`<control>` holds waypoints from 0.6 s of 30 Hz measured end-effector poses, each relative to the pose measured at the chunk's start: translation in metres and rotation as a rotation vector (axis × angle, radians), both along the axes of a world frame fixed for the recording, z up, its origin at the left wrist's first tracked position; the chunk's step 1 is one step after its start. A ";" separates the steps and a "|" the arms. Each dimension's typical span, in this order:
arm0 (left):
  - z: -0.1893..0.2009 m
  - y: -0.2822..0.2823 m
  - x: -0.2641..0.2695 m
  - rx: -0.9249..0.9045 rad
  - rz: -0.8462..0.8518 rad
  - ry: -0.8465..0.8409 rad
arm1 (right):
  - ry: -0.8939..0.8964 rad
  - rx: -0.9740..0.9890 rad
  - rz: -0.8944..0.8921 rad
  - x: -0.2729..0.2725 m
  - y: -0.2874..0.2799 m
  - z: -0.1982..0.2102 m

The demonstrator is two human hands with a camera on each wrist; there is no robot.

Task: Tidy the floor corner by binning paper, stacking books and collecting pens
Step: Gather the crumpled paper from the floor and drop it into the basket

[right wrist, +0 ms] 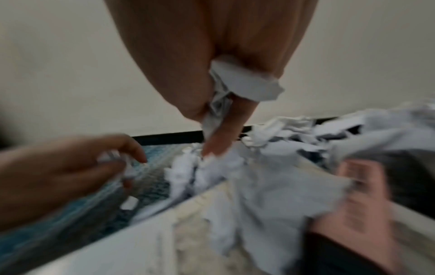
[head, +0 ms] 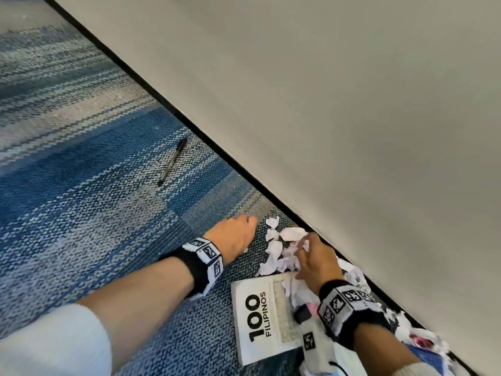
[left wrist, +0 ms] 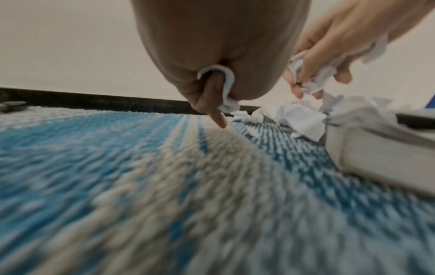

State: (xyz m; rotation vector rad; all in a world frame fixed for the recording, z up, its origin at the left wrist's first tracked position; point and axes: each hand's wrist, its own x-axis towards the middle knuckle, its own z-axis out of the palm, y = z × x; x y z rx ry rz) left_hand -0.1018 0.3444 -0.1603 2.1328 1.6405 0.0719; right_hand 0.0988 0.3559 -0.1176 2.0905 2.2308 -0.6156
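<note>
Torn white paper scraps (head: 276, 249) lie heaped on the carpet by the black skirting. My left hand (head: 238, 234) hovers left of the heap, fingers curled round a paper scrap (left wrist: 224, 87), index finger pointing at the carpet. My right hand (head: 314, 256) grips a wad of crumpled paper (right wrist: 244, 83) over the heap; the same hand (left wrist: 329, 61) shows in the left wrist view. A white book titled "100 Filipinos" (head: 260, 321) lies beneath my right wrist, partly covered by scraps. A black pen (head: 172, 162) lies alone on the carpet further off.
The blue and grey carpet (head: 81, 185) spreads left. A pale wall (head: 352, 104) with black skirting (head: 217, 147) runs diagonally along the right. More scraps, something pink (head: 420, 341) and a blue item (head: 431, 356) lie at the lower right.
</note>
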 end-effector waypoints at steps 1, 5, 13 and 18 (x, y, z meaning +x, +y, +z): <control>0.003 0.005 0.005 0.000 0.001 -0.019 | 0.021 0.010 -0.032 0.007 -0.001 -0.002; 0.004 0.023 0.029 -0.037 0.033 -0.086 | -0.064 0.063 -0.070 0.014 -0.006 -0.008; -0.021 0.019 0.063 0.039 -0.202 0.180 | -0.319 0.013 -0.275 0.026 0.006 -0.029; -0.021 0.019 0.067 0.037 -0.326 0.096 | -0.432 -0.029 -0.215 0.027 -0.001 -0.054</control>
